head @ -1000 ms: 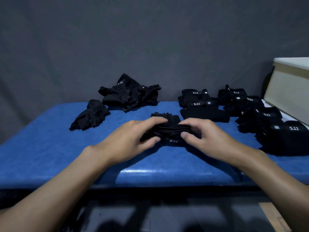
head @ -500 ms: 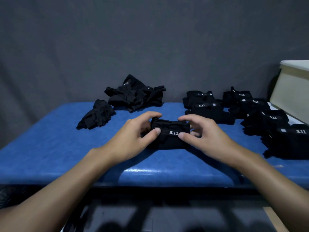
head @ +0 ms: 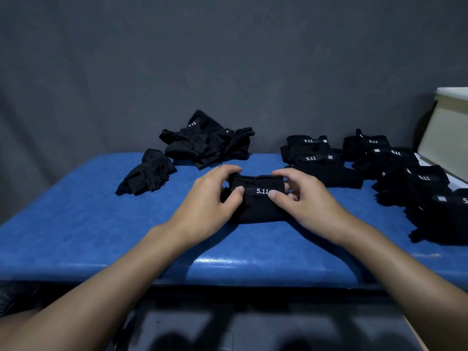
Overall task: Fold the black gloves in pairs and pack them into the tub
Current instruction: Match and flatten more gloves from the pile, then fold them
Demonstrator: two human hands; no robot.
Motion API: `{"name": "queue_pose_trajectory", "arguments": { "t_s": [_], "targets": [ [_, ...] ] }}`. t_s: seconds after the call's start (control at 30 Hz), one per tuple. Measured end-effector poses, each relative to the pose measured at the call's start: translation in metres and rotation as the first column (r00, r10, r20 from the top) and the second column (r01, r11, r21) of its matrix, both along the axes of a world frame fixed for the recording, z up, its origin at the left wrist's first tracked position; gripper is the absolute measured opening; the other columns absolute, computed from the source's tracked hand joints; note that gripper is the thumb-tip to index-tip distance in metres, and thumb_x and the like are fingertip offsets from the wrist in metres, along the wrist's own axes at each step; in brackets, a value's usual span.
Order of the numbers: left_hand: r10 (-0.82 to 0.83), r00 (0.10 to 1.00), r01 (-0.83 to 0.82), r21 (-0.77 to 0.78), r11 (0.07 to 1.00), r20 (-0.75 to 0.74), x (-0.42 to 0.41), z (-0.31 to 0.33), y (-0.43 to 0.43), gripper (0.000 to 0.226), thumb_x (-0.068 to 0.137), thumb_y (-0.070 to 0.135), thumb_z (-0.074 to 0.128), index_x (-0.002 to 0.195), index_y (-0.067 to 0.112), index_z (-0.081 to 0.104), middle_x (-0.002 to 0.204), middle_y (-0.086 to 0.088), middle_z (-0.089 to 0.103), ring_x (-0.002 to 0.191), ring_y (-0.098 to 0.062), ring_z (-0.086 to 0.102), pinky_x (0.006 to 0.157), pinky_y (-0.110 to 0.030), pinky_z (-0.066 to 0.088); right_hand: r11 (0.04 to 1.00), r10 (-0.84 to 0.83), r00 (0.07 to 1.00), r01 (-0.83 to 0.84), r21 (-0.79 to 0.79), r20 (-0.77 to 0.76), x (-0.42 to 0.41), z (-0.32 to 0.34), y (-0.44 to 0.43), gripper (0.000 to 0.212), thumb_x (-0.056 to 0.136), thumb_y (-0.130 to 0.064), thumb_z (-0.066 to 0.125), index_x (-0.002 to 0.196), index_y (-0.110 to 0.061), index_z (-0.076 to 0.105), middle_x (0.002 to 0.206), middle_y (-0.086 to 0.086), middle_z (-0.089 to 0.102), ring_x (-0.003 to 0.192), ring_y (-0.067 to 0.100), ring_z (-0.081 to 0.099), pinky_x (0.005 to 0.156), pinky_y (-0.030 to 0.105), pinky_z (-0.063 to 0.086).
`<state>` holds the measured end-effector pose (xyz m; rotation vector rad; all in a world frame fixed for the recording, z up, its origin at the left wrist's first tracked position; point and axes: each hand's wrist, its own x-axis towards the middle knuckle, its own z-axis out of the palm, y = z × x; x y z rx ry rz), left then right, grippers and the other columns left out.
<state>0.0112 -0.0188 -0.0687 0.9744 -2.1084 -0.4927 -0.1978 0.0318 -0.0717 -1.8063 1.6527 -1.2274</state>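
Centre of frame: folded glove bundle (head: 258, 206), black, white "5.11" mark facing up, lying on the blue table (head: 76, 236). Left hand (head: 207, 201): thumb and fingers curled round the bundle's left end, gripping it. Right hand (head: 306, 201): thumb on the near face beside the mark, fingers curled over the far top edge, gripping the right end. Both forearms are bare and enter from the lower corners of the frame. Left of centre: 1 crumpled glove (head: 147, 176), unfolded, lying apart from the bundle. Just above and right of it in the frame, against the grey backdrop (head: 228, 59): loose heap of gloves (head: 202, 145), unfolded, number cannot be told. Right of centre to the right edge: folded pairs (head: 326, 171), black, white marks showing, laid close together and partly overlapping; exact count cannot be told. Far right edge, mid-height: tub (head: 448, 133), cream-coloured, only partly in frame, standing beside the folded pairs; its inside is not visible.
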Motion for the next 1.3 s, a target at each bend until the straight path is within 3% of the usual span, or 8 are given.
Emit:
{"name": "queue_pose_trajectory", "arguments": {
  "t_s": [0.13, 0.27, 0.4, 0.47, 0.6, 0.7, 1.13, 1.3],
  "targets": [
    [-0.019, 0.999, 0.020, -0.041, 0.999, 0.040, 0.000, -0.001, -0.001, 0.033, 0.096, 0.023, 0.060, 0.128, 0.020, 0.058, 0.115, 0.012, 0.051, 0.094, 0.002, 0.052, 0.082, -0.002, 0.033, 1.000, -0.022, 0.998, 0.022, 0.003, -0.060, 0.000, -0.001, -0.002, 0.025, 0.088, -0.024, 0.069, 0.113, -0.025, 0.062, 0.077, 0.002, 0.060, 0.053, 0.005, 0.045, 0.058, 0.018, 0.043],
    [-0.076, 0.993, 0.085, -0.094, 0.992, 0.094, 0.003, 0.000, -0.004, 0.031, 0.096, 0.021, 0.060, 0.126, 0.020, 0.057, 0.125, 0.010, 0.047, 0.116, -0.006, 0.049, 0.097, -0.015, 0.036, 1.000, -0.026, 0.994, 0.024, -0.017, -0.103, 0.000, -0.003, -0.004, 0.017, 0.087, -0.026, 0.070, 0.102, -0.028, 0.063, 0.075, 0.001, 0.060, 0.053, 0.003, 0.043, 0.058, 0.019, 0.042],
    [-0.164, 0.971, 0.185, -0.110, 0.977, 0.174, 0.006, 0.000, -0.006, 0.034, 0.093, 0.024, 0.055, 0.127, 0.020, 0.060, 0.125, 0.011, 0.054, 0.121, -0.007, 0.049, 0.105, -0.020, 0.036, 0.999, -0.042, 0.993, 0.041, -0.011, -0.114, -0.001, -0.006, -0.006, 0.032, 0.087, -0.026, 0.070, 0.117, -0.026, 0.060, 0.085, 0.004, 0.061, 0.055, 0.003, 0.045, 0.064, 0.025, 0.046],
    [-0.154, 0.970, 0.175, -0.099, 0.980, 0.189, 0.007, -0.001, -0.006, 0.036, 0.093, 0.027, 0.053, 0.128, 0.020, 0.060, 0.125, 0.012, 0.055, 0.121, -0.008, 0.050, 0.106, -0.025, 0.037, 0.998, -0.025, 0.996, 0.019, -0.064, -0.083, 0.000, -0.005, -0.002, 0.045, 0.087, -0.022, 0.071, 0.128, -0.028, 0.055, 0.102, -0.002, 0.054, 0.063, 0.002, 0.049, 0.067, 0.021, 0.046],
    [-0.125, 0.963, 0.149, -0.086, 0.985, 0.237, 0.008, -0.002, -0.010, 0.041, 0.094, 0.037, 0.049, 0.131, 0.023, 0.059, 0.127, 0.011, 0.055, 0.122, -0.011, 0.050, 0.107, -0.034, 0.039, 0.985, 0.058, 0.987, -0.081, -0.150, -0.149, -0.002, -0.003, 0.003, 0.039, 0.084, -0.013, 0.074, 0.120, -0.027, 0.065, 0.124, -0.009, 0.042, 0.103, -0.006, 0.049, 0.084, 0.008, 0.038],
    [-0.087, 0.950, 0.117, -0.083, 0.990, 0.299, 0.010, -0.004, -0.011, 0.049, 0.091, 0.051, 0.041, 0.132, 0.028, 0.058, 0.130, 0.013, 0.055, 0.125, -0.011, 0.047, 0.107, -0.042, 0.040, 0.987, 0.125, 0.964, -0.146, -0.073, -0.235, -0.005, -0.007, 0.002, 0.040, 0.084, -0.025, 0.074, 0.122, -0.026, 0.065, 0.129, -0.010, 0.049, 0.118, 0.003, 0.049, 0.096, 0.017, 0.040],
    [-0.046, 0.868, 0.128, -0.132, 0.983, 0.495, 0.018, 0.000, -0.012, 0.072, 0.083, 0.068, 0.033, 0.146, 0.033, 0.043, 0.148, 0.015, 0.043, 0.138, -0.004, 0.032, 0.111, -0.034, 0.032, 0.985, 0.172, 0.948, -0.169, 0.034, -0.267, -0.008, -0.009, -0.001, 0.046, 0.083, -0.029, 0.075, 0.127, -0.029, 0.062, 0.127, -0.013, 0.051, 0.121, 0.005, 0.048, 0.107, 0.029, 0.040],
    [-0.125, 0.895, 0.214, -0.165, 0.963, 0.429, 0.019, 0.001, -0.010, 0.051, 0.087, 0.057, 0.046, 0.134, 0.036, 0.049, 0.144, 0.014, 0.043, 0.135, -0.004, 0.037, 0.105, -0.031, 0.033, 0.985, 0.171, 0.945, -0.168, 0.036, -0.278, -0.009, -0.010, -0.003, 0.046, 0.083, -0.032, 0.075, 0.127, -0.032, 0.061, 0.125, -0.017, 0.051, 0.121, 0.004, 0.047, 0.105, 0.027, 0.039]
  ]
}}
